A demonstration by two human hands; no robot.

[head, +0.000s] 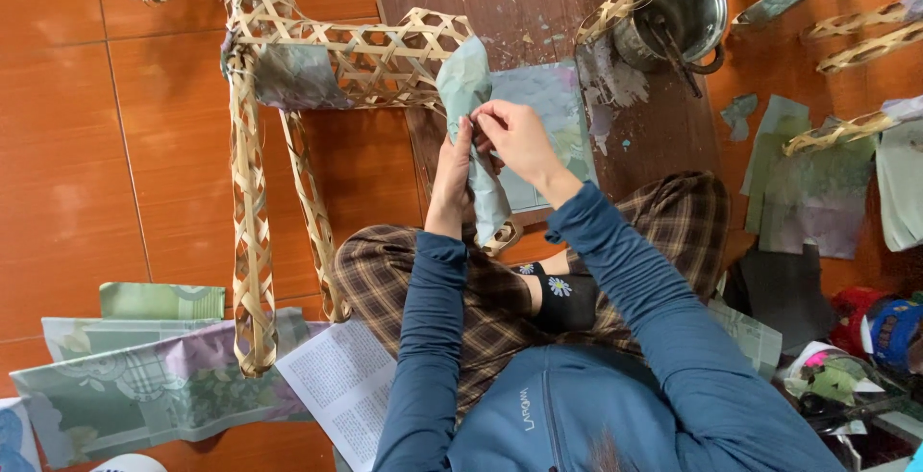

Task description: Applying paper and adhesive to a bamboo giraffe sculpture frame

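bare tiles left (87,126), woven frame (336,54) and pot (678,15) crowding ahead

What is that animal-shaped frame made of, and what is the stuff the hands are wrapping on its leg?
The frame looks like woven bamboo or cane: pale tan flat strips crossed into an open lattice, matte. The covering on the leg looks like thin paper, grey-green, creased and dull, maybe damp with paste. The left hand and right hand press it.

Background stuff: a metal pot (685,12) sits upper right on a dark wooden board (519,11), a printed booklet (338,376) lies open lower center-left, patterned paper sheets (144,376) are lower left, and loose woven bamboo strips (865,39) are scattered far right.
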